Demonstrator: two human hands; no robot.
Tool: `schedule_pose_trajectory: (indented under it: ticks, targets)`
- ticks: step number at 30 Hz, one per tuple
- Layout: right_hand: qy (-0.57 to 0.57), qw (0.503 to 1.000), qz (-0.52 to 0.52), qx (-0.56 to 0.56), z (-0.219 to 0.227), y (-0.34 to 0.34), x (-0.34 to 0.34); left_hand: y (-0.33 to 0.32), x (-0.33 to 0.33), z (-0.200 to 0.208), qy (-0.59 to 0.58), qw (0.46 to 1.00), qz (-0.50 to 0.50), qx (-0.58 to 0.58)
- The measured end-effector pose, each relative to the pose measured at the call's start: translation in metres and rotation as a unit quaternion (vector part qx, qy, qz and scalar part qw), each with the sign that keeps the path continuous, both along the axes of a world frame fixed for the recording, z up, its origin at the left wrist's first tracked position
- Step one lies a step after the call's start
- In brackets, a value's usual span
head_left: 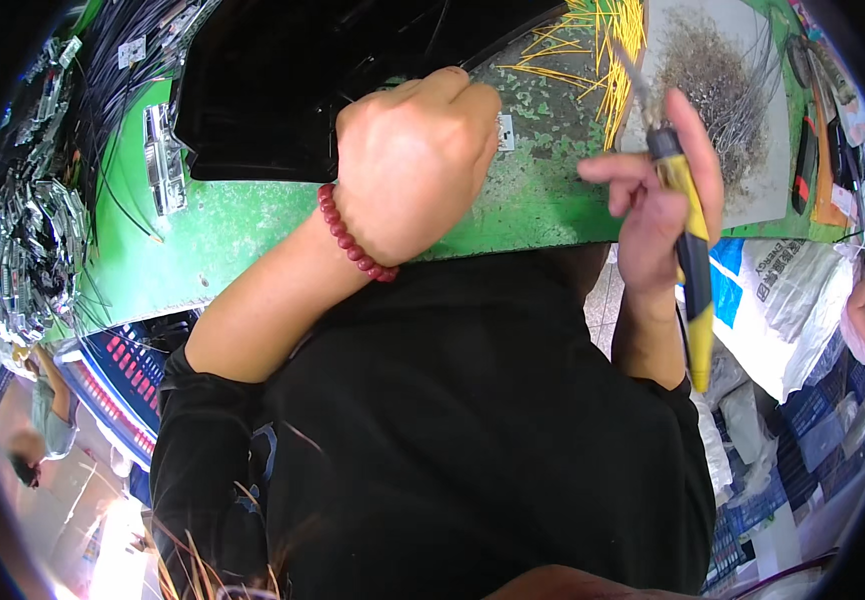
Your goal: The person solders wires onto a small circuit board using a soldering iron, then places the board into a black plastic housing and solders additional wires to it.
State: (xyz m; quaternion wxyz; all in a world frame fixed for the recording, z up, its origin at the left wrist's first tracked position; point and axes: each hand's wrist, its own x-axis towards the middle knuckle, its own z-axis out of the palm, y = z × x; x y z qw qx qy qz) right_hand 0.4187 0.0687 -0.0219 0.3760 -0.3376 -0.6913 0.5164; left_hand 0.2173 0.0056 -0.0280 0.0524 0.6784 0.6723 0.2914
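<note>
My left hand point(418, 165) with a red bead bracelet point(351, 240) on its wrist is curled closed, knuckles up, over the near edge of a glossy black panel point(263, 90). Its fingertips are hidden, so I cannot see what they hold. Just right of that hand, a small white square piece point(506, 132) shows. My right hand point(658, 215) grips a yellow and black soldering iron point(694, 240), its slim metal tip pointing up and away toward the yellow wires point(625, 70). Two of the right fingers stick out from the handle.
Dark solder-like residue point(718, 100) covers a pale sheet point(768, 190) at the right of the worn green bench point(243, 240). Piles of shiny strips point(33, 250) and black wires point(118, 90) lie at the left. Hand tools point(808, 150) line the far right. A blue crate point(118, 385) stands below left.
</note>
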Motion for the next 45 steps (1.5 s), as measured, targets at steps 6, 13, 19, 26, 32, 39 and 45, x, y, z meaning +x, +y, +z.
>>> schedule_pose_trajectory:
  ticks: [6,13,19,26,32,39,45]
  targets:
    - [0.012,1.0,-0.029,0.005,-0.013,-0.012,0.012,0.001,-0.001,0.0,-0.015,1.0,0.004,0.001]
    - [0.067,0.994,-0.054,-0.069,-0.022,-0.021,0.008,0.001,-0.001,0.0,-0.03,1.0,-0.002,-0.009]
    - [0.049,0.996,-0.056,-0.04,-0.024,-0.021,0.007,0.001,-0.001,-0.002,-0.044,0.999,-0.008,0.007]
    - [0.011,0.999,-0.038,-0.037,-0.025,-0.018,0.007,0.001,-0.001,-0.001,-0.047,0.999,-0.01,0.015]
    - [0.101,0.993,-0.05,-0.016,-0.03,-0.017,0.01,0.001,-0.002,-0.001,-0.042,0.999,-0.011,0.01]
    - [0.12,0.991,-0.032,-0.049,-0.021,-0.018,-0.004,0.003,0.0,0.006,-0.009,1.0,-0.008,-0.01]
    - [-0.059,0.993,-0.007,0.103,-0.002,-0.005,-0.012,0.001,-0.002,0.023,-0.083,0.995,0.011,-0.047]
